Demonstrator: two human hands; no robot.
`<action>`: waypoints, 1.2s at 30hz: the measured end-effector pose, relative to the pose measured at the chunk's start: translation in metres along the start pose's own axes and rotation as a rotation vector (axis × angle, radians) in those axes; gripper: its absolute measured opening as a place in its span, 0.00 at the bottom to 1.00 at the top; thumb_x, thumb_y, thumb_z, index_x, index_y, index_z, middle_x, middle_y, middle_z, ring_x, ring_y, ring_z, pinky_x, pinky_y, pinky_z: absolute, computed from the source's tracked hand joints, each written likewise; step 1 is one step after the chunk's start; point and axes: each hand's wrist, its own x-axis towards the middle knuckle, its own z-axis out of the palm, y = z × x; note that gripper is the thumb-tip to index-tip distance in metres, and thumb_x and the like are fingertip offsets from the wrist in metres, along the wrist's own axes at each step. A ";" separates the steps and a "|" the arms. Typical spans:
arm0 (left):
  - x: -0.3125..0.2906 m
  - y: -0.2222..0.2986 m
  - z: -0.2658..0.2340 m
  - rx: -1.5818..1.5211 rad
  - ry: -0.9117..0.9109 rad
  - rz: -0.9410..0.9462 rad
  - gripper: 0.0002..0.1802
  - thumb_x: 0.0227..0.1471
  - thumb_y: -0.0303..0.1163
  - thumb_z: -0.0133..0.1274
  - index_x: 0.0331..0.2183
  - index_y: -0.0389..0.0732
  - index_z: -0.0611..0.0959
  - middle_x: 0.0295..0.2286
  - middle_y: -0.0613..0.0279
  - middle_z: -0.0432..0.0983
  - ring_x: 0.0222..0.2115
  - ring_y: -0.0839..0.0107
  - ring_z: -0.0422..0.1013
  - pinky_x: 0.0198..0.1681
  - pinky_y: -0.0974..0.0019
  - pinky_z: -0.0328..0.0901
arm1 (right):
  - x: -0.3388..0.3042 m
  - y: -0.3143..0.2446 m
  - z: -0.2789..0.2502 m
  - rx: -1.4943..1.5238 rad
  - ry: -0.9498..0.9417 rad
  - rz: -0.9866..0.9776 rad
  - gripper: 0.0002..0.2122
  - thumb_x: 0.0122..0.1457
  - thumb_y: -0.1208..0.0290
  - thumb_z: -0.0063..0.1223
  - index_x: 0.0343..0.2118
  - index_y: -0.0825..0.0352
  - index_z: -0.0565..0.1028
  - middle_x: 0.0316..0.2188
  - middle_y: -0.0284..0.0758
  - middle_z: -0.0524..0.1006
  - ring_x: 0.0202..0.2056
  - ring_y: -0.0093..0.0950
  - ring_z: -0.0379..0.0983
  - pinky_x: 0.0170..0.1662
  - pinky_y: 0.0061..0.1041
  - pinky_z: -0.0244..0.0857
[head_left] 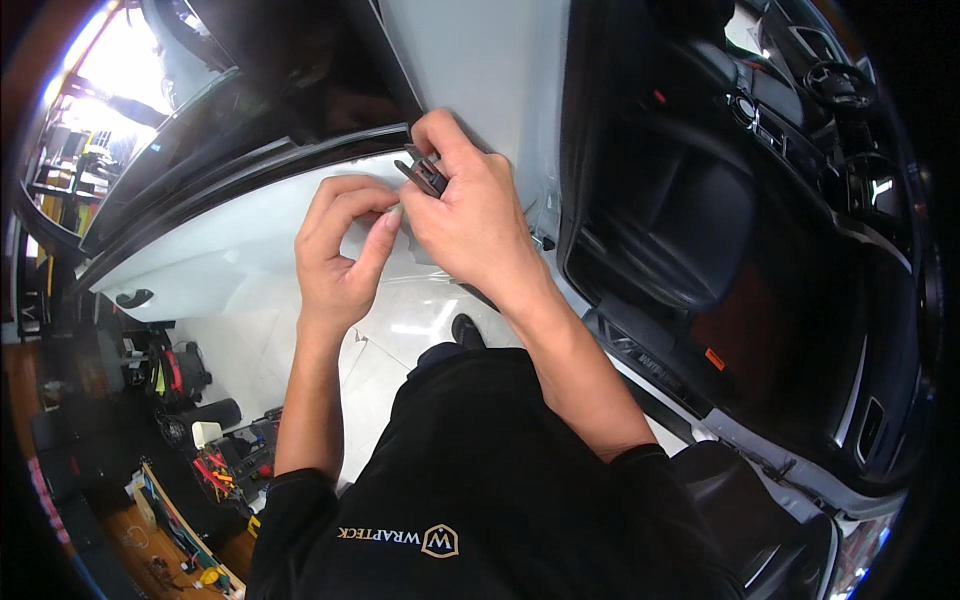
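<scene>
In the head view, the left hand (338,245) and the right hand (468,205) are close together over a white car door (240,230).
The right fingers are closed around a small black tool (430,178), near the corner of the dark window (290,85); the left thumb and forefinger come near each other, but one cannot tell if they grip something.

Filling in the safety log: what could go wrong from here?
1. Finger nick: the small dark tool in the right hand is very close to the fingertips of the left hand, so a slip might catch them.

2. Surface scratch: the tool is also beside the white car door and the black window trim; a stray movement could mark either.
</scene>
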 end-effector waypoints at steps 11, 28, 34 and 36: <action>-0.006 -0.004 -0.003 -0.078 -0.017 -0.047 0.07 0.58 0.23 0.59 0.40 0.34 0.84 0.41 0.56 0.77 0.40 0.68 0.73 0.44 0.68 0.68 | -0.010 0.004 -0.002 -0.006 0.083 -0.011 0.21 0.51 0.82 0.55 0.50 0.65 0.69 0.18 0.43 0.72 0.21 0.43 0.74 0.30 0.36 0.67; 0.004 -0.010 -0.016 -0.161 -0.099 -0.013 0.10 0.53 0.19 0.59 0.40 0.36 0.86 0.40 0.55 0.78 0.38 0.67 0.75 0.41 0.68 0.70 | -0.007 0.005 0.013 0.016 0.189 -0.013 0.13 0.58 0.82 0.54 0.46 0.65 0.71 0.16 0.34 0.65 0.19 0.24 0.61 0.27 0.27 0.59; 0.002 -0.011 -0.022 -0.167 -0.151 -0.008 0.09 0.52 0.20 0.58 0.39 0.34 0.84 0.41 0.51 0.77 0.43 0.61 0.75 0.48 0.63 0.69 | -0.008 0.007 0.012 0.038 0.188 0.016 0.13 0.58 0.83 0.54 0.46 0.65 0.72 0.16 0.32 0.63 0.19 0.19 0.57 0.25 0.25 0.55; 0.002 -0.012 -0.023 -0.171 -0.156 -0.018 0.09 0.52 0.20 0.58 0.38 0.34 0.84 0.41 0.51 0.77 0.43 0.60 0.75 0.49 0.61 0.69 | -0.007 0.002 0.011 0.024 0.164 0.035 0.13 0.58 0.82 0.53 0.46 0.65 0.71 0.16 0.33 0.64 0.20 0.20 0.58 0.26 0.25 0.56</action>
